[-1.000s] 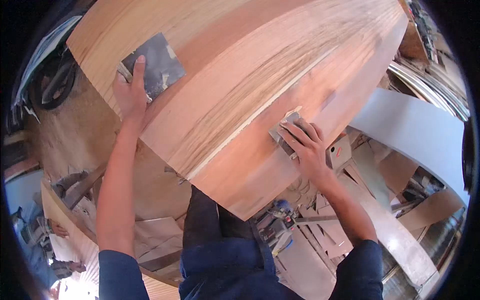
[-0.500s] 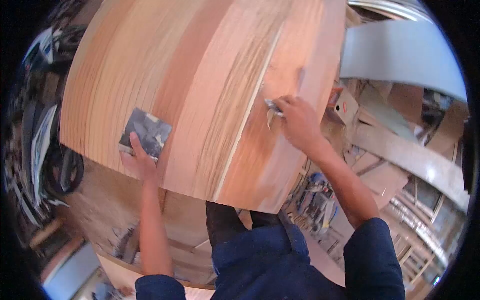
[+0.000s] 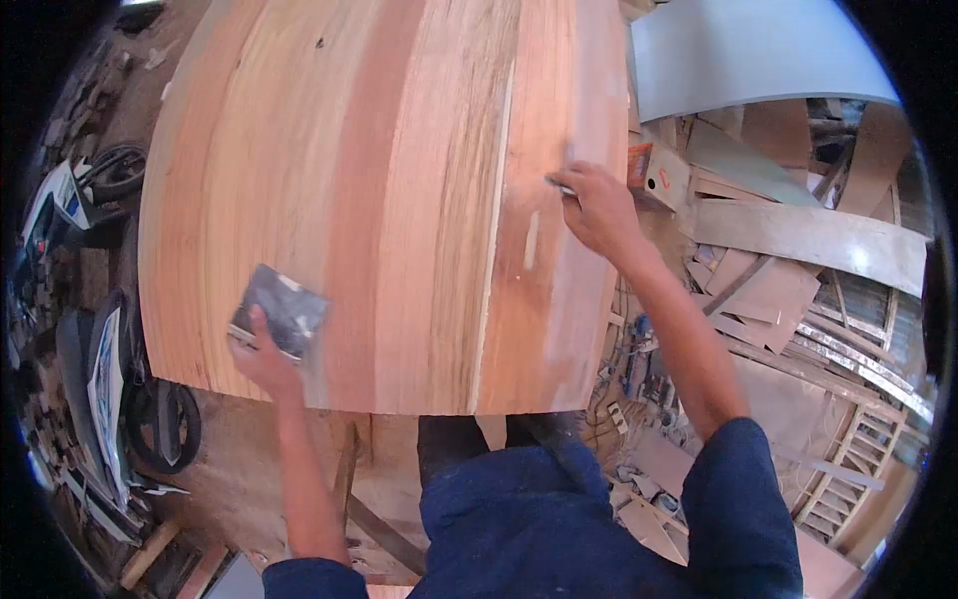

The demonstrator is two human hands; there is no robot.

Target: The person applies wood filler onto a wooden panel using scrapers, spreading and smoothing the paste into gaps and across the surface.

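Note:
A wide wooden panel (image 3: 289,150) made of joined strips in several tones lies in front of me. My left hand (image 3: 267,361) grips a dark, flat, square mixing board (image 3: 289,311) smeared with grey, thumb on top, over the panel's near left part. In my right hand (image 3: 601,208) is a small putty knife (image 3: 562,186), its blade at the surface of the orange-brown strip; fingers hide most of it. Beside it on that strip runs a pale putty smear (image 3: 532,240). A long whitish seam (image 3: 495,240) lies left of the smear.
An orange-and-white box (image 3: 659,178) stands close to the panel's right edge. Boards and offcuts (image 3: 768,299) pile up farther right, below a large pale curved sheet (image 3: 758,55). Left of the panel are a motorcycle wheel (image 3: 165,424) and stacked dark pieces.
My view has shifted, so the panel looks straighter. The putty hanging at the knife no longer shows there, and a pale smear now lies on the strip. Both hands keep their hold.

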